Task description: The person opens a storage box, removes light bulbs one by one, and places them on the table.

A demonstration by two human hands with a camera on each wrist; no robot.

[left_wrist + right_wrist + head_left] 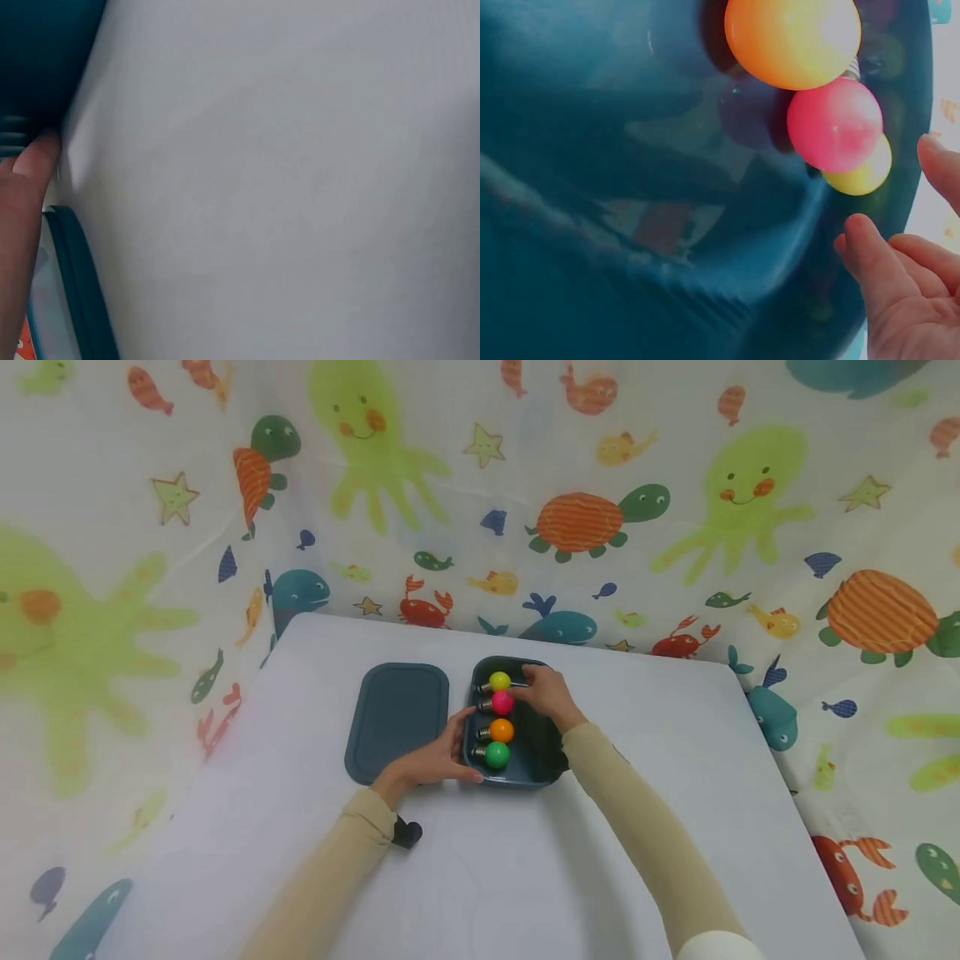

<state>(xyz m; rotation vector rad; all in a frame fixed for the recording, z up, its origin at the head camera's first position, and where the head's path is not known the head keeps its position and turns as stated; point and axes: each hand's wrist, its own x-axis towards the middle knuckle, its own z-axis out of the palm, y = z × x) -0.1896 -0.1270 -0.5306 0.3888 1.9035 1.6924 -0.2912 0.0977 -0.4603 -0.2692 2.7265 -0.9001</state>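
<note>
four bulbs lie in the container (551,760); right hand (547,693), fingers relaxed and empty, just beside pink bulb (502,702).

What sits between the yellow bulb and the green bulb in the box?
In the head view, the pink bulb and orange bulb lie between the yellow bulb and green bulb.

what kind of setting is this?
Likely a staged tabletop recording booth, not a home: a white table, a sea-animal cloth backdrop draped around it, and one container of coloured bulbs.
</note>
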